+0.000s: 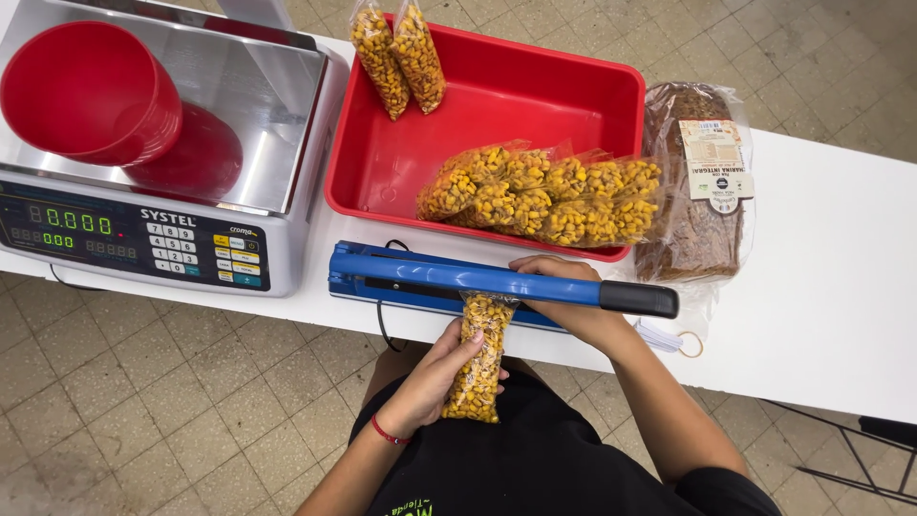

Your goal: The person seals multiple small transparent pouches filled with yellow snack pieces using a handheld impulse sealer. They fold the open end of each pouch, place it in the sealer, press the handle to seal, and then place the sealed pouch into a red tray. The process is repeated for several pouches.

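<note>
White table (821, 287) over tiled floor. Left hand (435, 377) wrapped around corn bag (478, 358), top under blue sealer arm (478, 277); right hand (564, 291) pressed flat on it. Beyond right hand, red tray (401, 162) holds sealed bags (544, 196); this seal unfinished.

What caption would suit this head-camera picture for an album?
Left hand holds a bag of corn kernels in a blue heat sealer while the right hand presses its arm down.

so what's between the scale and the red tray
Nothing: in the head view only a bare strip of white table separates the scale from the red tray.
</note>
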